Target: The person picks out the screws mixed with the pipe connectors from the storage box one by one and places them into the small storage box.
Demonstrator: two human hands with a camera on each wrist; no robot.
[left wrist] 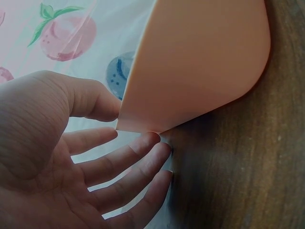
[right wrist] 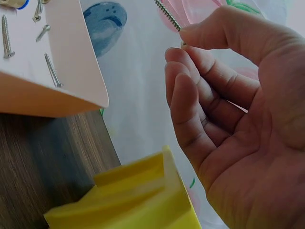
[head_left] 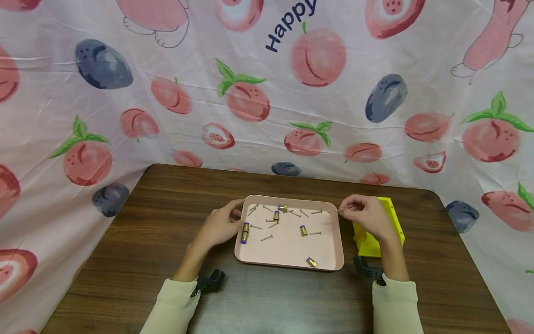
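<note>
My right hand [head_left: 369, 217] pinches a screw [right wrist: 167, 15] between thumb and index fingertip, its threaded end pointing away from the hand. This hand is just past the right rim of a shallow pink tray [head_left: 283, 250] and above a yellow bin [head_left: 393, 218], which the hand and wrist partly cover. At the tray's left side my left hand [head_left: 220, 224] touches the edge near the far corner, fingers loosely extended. Scattered in the tray are several screws [head_left: 267, 238] and several brass fittings with blue collars, among them one fitting [head_left: 312, 262] near the front right.
The tray and bin stand on a dark wooden table [head_left: 167, 195]. A fruit-printed cloth [head_left: 258, 153] hangs behind the table and along its sides. Black wrist mounts [head_left: 211, 280] sit on both forearms, close to the tabletop.
</note>
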